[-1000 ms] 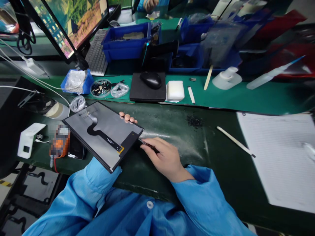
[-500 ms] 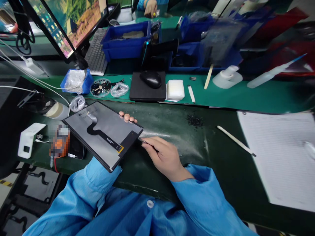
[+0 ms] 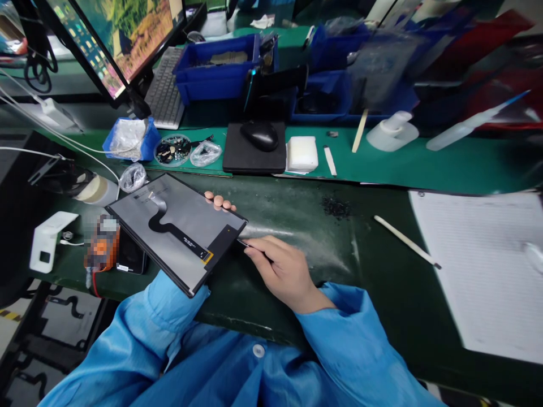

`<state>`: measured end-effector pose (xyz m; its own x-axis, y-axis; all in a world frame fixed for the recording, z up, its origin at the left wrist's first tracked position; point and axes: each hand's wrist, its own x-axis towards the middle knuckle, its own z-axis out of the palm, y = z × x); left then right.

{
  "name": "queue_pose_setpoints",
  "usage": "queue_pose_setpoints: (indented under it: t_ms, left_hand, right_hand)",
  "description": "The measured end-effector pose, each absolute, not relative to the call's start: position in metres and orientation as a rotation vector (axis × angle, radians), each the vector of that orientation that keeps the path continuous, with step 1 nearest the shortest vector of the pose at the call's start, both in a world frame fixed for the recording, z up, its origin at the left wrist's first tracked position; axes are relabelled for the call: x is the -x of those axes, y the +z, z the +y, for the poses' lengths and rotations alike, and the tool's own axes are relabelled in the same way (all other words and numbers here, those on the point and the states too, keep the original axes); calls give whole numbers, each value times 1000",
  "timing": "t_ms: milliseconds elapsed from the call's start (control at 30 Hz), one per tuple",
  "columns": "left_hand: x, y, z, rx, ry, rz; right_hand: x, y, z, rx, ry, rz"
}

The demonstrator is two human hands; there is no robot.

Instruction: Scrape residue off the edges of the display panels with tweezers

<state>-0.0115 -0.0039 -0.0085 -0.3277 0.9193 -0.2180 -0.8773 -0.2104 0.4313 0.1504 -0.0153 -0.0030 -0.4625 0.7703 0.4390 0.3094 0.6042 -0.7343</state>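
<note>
A tablet display panel [image 3: 139, 223] is held tilted above the bench, its grey back facing up. A black flex cable [image 3: 182, 240] lies curved across that back. From beneath, my left hand [image 3: 219, 202] grips the panel; only its fingertips show over the far edge, and the palm is hidden. My right hand [image 3: 282, 268] is closed in a pinch around a thin dark tool [image 3: 243, 242], whose tip meets the panel's right edge. What kind of tool it is cannot be made out.
Black scraps [image 3: 336, 207] lie on the dark green bench. To the right are a white-handled stick [image 3: 407, 242] and a lined paper sheet [image 3: 487, 277]. An orange meter [image 3: 102, 246] and a phone [image 3: 132, 251] sit left. Behind are a mouse [image 3: 259, 135] and blue bins [image 3: 217, 76].
My hands and the panel stay almost still. At the far side of the bench, another person's hand has gone out of view, and a white crumpled piece now shows there.
</note>
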Motion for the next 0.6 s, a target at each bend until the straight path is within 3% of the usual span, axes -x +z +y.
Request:
queue_pose_setpoints:
  t_ms: [600]
  left_hand:
    - [13, -13, -3, -152, 1828, 612]
  right_hand:
    - [-150, -5, -17, 930, 801, -2026]
